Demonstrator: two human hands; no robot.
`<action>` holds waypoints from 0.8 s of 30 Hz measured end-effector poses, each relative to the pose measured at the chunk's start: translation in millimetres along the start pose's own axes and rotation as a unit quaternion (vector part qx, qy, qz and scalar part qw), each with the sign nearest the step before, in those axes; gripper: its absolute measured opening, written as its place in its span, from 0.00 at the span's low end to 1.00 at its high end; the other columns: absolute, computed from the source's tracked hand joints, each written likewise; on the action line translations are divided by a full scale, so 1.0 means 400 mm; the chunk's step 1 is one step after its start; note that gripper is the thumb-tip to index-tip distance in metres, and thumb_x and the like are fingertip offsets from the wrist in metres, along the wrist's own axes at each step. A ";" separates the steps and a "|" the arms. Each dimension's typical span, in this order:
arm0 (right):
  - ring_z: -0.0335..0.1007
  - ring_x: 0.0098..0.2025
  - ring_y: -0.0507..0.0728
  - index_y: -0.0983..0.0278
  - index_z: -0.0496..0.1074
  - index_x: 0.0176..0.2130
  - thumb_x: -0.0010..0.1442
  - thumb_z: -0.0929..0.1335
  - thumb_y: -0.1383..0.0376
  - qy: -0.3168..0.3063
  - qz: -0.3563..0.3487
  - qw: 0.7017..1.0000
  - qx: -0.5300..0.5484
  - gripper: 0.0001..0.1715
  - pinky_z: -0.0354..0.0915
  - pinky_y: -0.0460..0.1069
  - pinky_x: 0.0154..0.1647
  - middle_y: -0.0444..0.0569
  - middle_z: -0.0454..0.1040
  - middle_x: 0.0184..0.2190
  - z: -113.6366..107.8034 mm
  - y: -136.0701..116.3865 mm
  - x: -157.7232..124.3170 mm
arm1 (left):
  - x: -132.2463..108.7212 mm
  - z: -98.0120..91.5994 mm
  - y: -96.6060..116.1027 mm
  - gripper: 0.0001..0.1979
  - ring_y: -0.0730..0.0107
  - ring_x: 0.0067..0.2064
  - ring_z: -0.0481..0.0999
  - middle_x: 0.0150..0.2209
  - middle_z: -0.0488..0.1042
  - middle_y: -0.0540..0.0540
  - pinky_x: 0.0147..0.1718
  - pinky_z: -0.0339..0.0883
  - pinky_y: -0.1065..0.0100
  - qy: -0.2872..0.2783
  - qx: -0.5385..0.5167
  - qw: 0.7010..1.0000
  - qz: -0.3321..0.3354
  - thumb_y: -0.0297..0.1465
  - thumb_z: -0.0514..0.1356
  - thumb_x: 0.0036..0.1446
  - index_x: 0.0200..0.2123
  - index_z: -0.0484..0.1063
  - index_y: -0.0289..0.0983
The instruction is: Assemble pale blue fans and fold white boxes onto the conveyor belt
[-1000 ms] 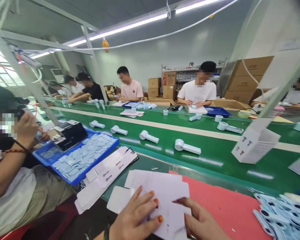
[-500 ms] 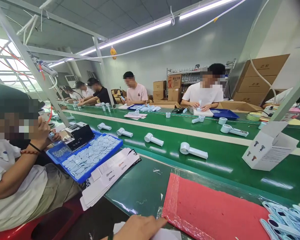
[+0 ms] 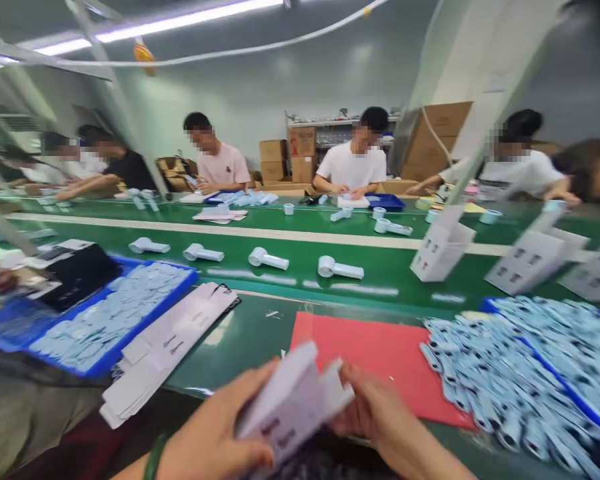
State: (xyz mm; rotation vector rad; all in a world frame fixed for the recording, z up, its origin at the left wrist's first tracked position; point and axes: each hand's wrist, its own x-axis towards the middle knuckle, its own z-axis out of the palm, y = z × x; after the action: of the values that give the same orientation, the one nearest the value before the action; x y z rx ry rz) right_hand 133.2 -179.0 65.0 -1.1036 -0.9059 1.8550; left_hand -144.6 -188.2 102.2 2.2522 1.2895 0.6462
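Note:
A white printed box (image 3: 287, 407), partly unfolded with flaps standing up, is held between both hands at the bottom centre. My left hand (image 3: 220, 427), with a green band at the wrist, wraps round the box's left side, its thumb across the printed face. On the right, my right hand (image 3: 375, 413) grips the box near its flaps; some of its fingers are hidden behind the cardboard. Just beyond the hands lies a red pad (image 3: 370, 353). Flat white printed boxes (image 3: 173, 347) are stacked to the left.
Light blue parts (image 3: 510, 387) lie heaped at the right, beside a blue-edged tray. Another blue tray (image 3: 150, 333) of parts sits left. White fan-like devices (image 3: 333, 268) line the green belt (image 3: 405, 293), with open boxes (image 3: 440, 247) at right. Several people work opposite.
The view has swung right and the neighbour at the left is mostly out of frame. Both hands now hold a raised box; before, only one hand showed, low by the red pad's edge.

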 end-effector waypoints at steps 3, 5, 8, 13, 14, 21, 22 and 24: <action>0.76 0.50 0.59 0.55 0.72 0.54 0.65 0.67 0.45 0.101 -0.243 0.965 -0.009 0.25 0.70 0.56 0.54 0.51 0.76 0.53 0.005 -0.069 -0.012 | 0.054 -0.042 -0.008 0.43 0.42 0.62 0.71 0.65 0.66 0.42 0.57 0.70 0.47 0.022 -0.003 0.999 -0.044 0.49 0.68 0.52 0.69 0.58 0.49; 0.71 0.58 0.60 0.52 0.70 0.57 0.67 0.68 0.54 0.137 -0.401 0.896 -0.130 0.21 0.66 0.57 0.61 0.51 0.73 0.57 0.030 -0.092 -0.023 | 0.094 -0.065 0.000 0.44 0.42 0.59 0.74 0.64 0.68 0.43 0.54 0.73 0.49 0.031 0.018 0.999 -0.028 0.49 0.69 0.51 0.69 0.57 0.50; 0.67 0.62 0.62 0.51 0.64 0.64 0.66 0.68 0.63 0.131 -0.541 0.789 -0.261 0.29 0.65 0.59 0.63 0.51 0.71 0.60 0.080 -0.093 -0.029 | 0.144 -0.079 0.035 0.44 0.48 0.55 0.78 0.62 0.71 0.46 0.50 0.77 0.57 0.061 0.062 0.995 0.052 0.48 0.70 0.50 0.67 0.59 0.52; 0.73 0.54 0.61 0.50 0.58 0.67 0.68 0.66 0.64 0.135 -0.571 0.793 -0.167 0.32 0.72 0.57 0.55 0.51 0.74 0.56 0.108 -0.074 -0.001 | 0.202 -0.068 0.068 0.39 0.52 0.54 0.78 0.60 0.72 0.44 0.49 0.77 0.60 0.154 0.142 0.961 0.183 0.48 0.67 0.56 0.67 0.59 0.50; 0.74 0.50 0.59 0.51 0.60 0.66 0.69 0.65 0.64 0.125 -0.550 0.816 -0.128 0.29 0.74 0.55 0.51 0.51 0.75 0.52 0.103 -0.073 0.007 | 0.211 -0.064 0.065 0.37 0.52 0.54 0.77 0.60 0.72 0.43 0.49 0.76 0.59 0.170 0.157 0.951 0.205 0.48 0.66 0.56 0.67 0.59 0.50; 0.68 0.53 0.57 0.50 0.60 0.65 0.71 0.61 0.65 0.147 -0.519 0.837 -0.098 0.26 0.69 0.54 0.54 0.51 0.68 0.54 0.061 -0.096 0.032 | 0.252 -0.013 0.032 0.37 0.51 0.57 0.74 0.60 0.69 0.38 0.52 0.73 0.58 0.169 0.196 0.916 0.307 0.39 0.66 0.60 0.68 0.56 0.46; 0.67 0.55 0.57 0.49 0.59 0.66 0.70 0.61 0.67 0.163 -0.529 0.824 -0.122 0.28 0.68 0.55 0.56 0.51 0.65 0.55 0.058 -0.102 0.030 | 0.256 -0.006 0.031 0.36 0.51 0.57 0.73 0.60 0.68 0.37 0.52 0.73 0.58 0.165 0.201 0.910 0.322 0.37 0.66 0.60 0.69 0.55 0.47; 0.62 0.61 0.60 0.49 0.61 0.65 0.66 0.63 0.69 0.195 -0.542 0.800 -0.168 0.31 0.64 0.58 0.61 0.52 0.62 0.57 0.051 -0.116 0.024 | 0.264 0.005 0.032 0.36 0.52 0.58 0.72 0.61 0.66 0.37 0.52 0.73 0.58 0.157 0.199 0.906 0.340 0.35 0.65 0.61 0.69 0.55 0.48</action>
State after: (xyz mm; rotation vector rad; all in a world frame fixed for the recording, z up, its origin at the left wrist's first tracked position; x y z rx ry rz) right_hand 123.5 -154.0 108.8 -0.8047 -1.2619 0.5066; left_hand -87.7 -101.8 126.1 3.0720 0.7752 1.1030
